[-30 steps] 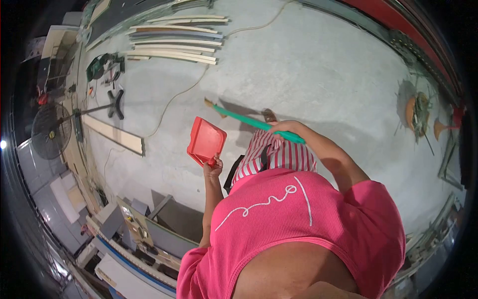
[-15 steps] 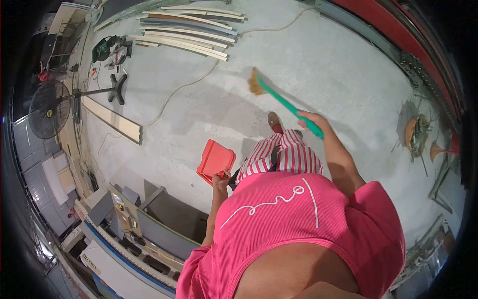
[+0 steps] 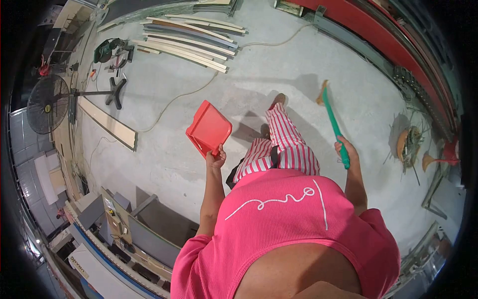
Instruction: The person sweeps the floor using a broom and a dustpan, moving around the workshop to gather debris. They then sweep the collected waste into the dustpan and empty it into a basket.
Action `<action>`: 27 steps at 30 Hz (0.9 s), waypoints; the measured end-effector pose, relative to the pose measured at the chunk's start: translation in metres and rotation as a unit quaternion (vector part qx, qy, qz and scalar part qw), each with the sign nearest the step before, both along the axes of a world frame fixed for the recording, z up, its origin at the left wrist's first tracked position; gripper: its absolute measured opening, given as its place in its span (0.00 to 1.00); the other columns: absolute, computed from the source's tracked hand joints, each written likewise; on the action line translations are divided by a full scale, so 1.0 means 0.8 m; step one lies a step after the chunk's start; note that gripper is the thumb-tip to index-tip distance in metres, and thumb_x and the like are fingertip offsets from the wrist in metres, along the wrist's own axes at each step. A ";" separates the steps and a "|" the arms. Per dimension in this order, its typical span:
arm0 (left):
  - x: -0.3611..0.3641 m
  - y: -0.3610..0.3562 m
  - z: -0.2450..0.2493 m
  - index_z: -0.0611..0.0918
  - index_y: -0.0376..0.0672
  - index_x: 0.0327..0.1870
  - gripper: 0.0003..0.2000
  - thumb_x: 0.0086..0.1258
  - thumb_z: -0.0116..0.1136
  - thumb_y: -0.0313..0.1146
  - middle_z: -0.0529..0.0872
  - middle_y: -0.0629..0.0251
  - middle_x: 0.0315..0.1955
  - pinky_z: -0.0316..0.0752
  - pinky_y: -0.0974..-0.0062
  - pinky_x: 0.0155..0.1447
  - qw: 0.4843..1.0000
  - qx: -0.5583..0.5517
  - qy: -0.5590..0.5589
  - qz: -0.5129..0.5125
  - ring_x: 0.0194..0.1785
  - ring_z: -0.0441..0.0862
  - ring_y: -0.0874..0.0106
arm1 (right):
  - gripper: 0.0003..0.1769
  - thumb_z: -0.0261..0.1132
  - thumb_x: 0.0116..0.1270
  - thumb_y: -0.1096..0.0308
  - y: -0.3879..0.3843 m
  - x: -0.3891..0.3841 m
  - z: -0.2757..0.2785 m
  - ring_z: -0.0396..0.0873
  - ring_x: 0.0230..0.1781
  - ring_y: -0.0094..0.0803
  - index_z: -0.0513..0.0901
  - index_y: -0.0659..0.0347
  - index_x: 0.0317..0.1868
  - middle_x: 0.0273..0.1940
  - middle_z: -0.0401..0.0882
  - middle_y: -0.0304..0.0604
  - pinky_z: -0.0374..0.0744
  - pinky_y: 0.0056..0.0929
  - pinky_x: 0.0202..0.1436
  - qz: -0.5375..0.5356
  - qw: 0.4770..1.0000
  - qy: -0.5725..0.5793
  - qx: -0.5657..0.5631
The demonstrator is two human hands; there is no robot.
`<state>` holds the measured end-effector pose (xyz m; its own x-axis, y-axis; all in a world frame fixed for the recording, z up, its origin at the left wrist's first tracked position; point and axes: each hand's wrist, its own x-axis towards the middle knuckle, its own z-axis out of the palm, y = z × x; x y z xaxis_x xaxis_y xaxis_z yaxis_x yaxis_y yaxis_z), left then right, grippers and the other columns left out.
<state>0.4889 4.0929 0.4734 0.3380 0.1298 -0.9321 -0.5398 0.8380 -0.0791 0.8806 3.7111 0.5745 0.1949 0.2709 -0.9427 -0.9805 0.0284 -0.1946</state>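
My left hand [image 3: 216,157] is closed on the near edge of a red dustpan [image 3: 213,127], held out to the left of my striped trousers. On the other side, my right hand [image 3: 347,150] grips the green handle of a brush [image 3: 332,115]. Its tan bristles [image 3: 321,92] point away from me, above the grey floor [image 3: 269,65] or touching it; I cannot tell which. The two tools are well apart.
Long strips [image 3: 191,40] lie on the floor ahead, near a cable and a green power tool [image 3: 107,51]. A standing fan [image 3: 48,104] and a board [image 3: 107,122] are left. Debris [image 3: 411,142] lies at right, below a red beam [image 3: 368,32].
The brush has swung to the right with my right hand and stands more upright. My left hand has moved the dustpan forward and slightly left. One foot has stepped forward.
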 end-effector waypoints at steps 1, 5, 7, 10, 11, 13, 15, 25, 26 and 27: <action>0.005 0.001 0.001 0.68 0.35 0.42 0.18 0.53 0.36 0.35 0.77 0.55 0.30 0.69 0.77 0.27 1.000 0.008 -0.002 -0.003 0.24 0.74 0.72 | 0.13 0.57 0.54 0.67 0.018 0.000 0.003 0.62 0.13 0.16 0.63 0.50 0.39 0.19 0.62 0.34 0.64 0.10 0.12 0.004 1.000 -0.001 0.000; 0.020 -0.001 0.004 0.69 0.34 0.41 0.17 0.53 0.35 0.35 0.77 0.56 0.28 0.69 0.77 0.27 0.998 -0.022 0.052 0.026 0.23 0.74 0.72 | 0.18 0.54 0.56 0.68 0.121 0.000 0.010 0.60 0.13 0.15 0.60 0.49 0.48 0.19 0.60 0.33 0.61 0.10 0.11 0.174 0.982 0.012 0.076; 0.018 -0.008 -0.003 0.70 0.34 0.39 0.17 0.54 0.34 0.36 0.77 0.57 0.26 0.69 0.78 0.25 0.996 -0.010 0.086 0.007 0.21 0.74 0.73 | 0.25 0.53 0.56 0.67 0.187 0.000 0.011 0.61 0.14 0.15 0.56 0.48 0.54 0.18 0.61 0.33 0.61 0.11 0.12 0.282 0.950 0.012 0.135; 0.024 -0.011 0.005 0.71 0.35 0.37 0.17 0.57 0.35 0.39 0.77 0.57 0.24 0.68 0.80 0.23 0.991 -0.042 0.127 0.004 0.20 0.73 0.74 | 0.30 0.55 0.55 0.64 0.284 -0.004 -0.037 0.64 0.15 0.17 0.53 0.49 0.58 0.20 0.65 0.33 0.63 0.13 0.15 0.398 0.901 -0.002 0.172; 0.025 -0.014 0.007 0.71 0.35 0.36 0.17 0.58 0.36 0.40 0.77 0.58 0.24 0.67 0.80 0.22 0.987 -0.065 0.147 0.024 0.20 0.73 0.74 | 0.31 0.55 0.54 0.63 0.320 -0.010 -0.037 0.64 0.15 0.17 0.53 0.49 0.58 0.21 0.66 0.34 0.64 0.14 0.14 0.414 0.897 -0.005 0.155; -0.002 -0.019 -0.021 0.69 0.34 0.41 0.22 0.61 0.27 0.45 0.77 0.59 0.26 0.70 0.77 0.27 0.995 -0.065 0.076 0.009 0.24 0.75 0.72 | 0.28 0.56 0.54 0.63 0.387 -0.019 -0.056 0.64 0.15 0.18 0.57 0.49 0.55 0.21 0.66 0.35 0.65 0.16 0.14 0.438 0.883 0.002 0.170; 0.011 -0.016 -0.003 0.69 0.35 0.41 0.22 0.61 0.27 0.45 0.77 0.59 0.27 0.69 0.77 0.27 0.991 -0.073 0.110 -0.001 0.24 0.75 0.72 | 0.24 0.56 0.54 0.64 0.443 -0.031 -0.095 0.64 0.14 0.19 0.60 0.50 0.52 0.21 0.66 0.35 0.65 0.17 0.14 0.445 0.872 0.017 0.203; 0.115 0.053 0.011 0.70 0.37 0.39 0.16 0.59 0.32 0.38 0.76 0.61 0.26 0.70 0.79 0.28 0.994 -0.038 0.099 -0.005 0.25 0.75 0.74 | 0.20 0.59 0.51 0.56 0.413 0.101 -0.133 0.67 0.16 0.21 0.69 0.58 0.42 0.18 0.67 0.35 0.65 0.18 0.16 0.389 0.916 -0.003 0.097; 0.132 0.066 0.009 0.70 0.37 0.39 0.15 0.58 0.33 0.37 0.77 0.61 0.26 0.70 0.79 0.28 0.994 -0.040 0.096 -0.014 0.25 0.75 0.74 | 0.21 0.59 0.51 0.55 0.395 0.118 -0.085 0.66 0.16 0.20 0.70 0.57 0.42 0.17 0.67 0.34 0.65 0.17 0.16 0.368 0.929 -0.018 0.036; 0.148 0.077 0.007 0.70 0.38 0.39 0.15 0.58 0.33 0.37 0.77 0.61 0.27 0.71 0.79 0.29 0.994 -0.041 0.094 -0.022 0.25 0.75 0.75 | 0.21 0.59 0.51 0.55 0.366 0.135 -0.074 0.66 0.16 0.19 0.70 0.58 0.42 0.17 0.66 0.33 0.64 0.16 0.16 0.353 0.934 -0.029 0.053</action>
<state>0.6071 4.1549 0.4793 0.1610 0.0393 -0.9862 -0.5137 0.8565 -0.0497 0.9886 4.0036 0.5156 -0.0177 0.4426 -0.8965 -0.7498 -0.5991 -0.2810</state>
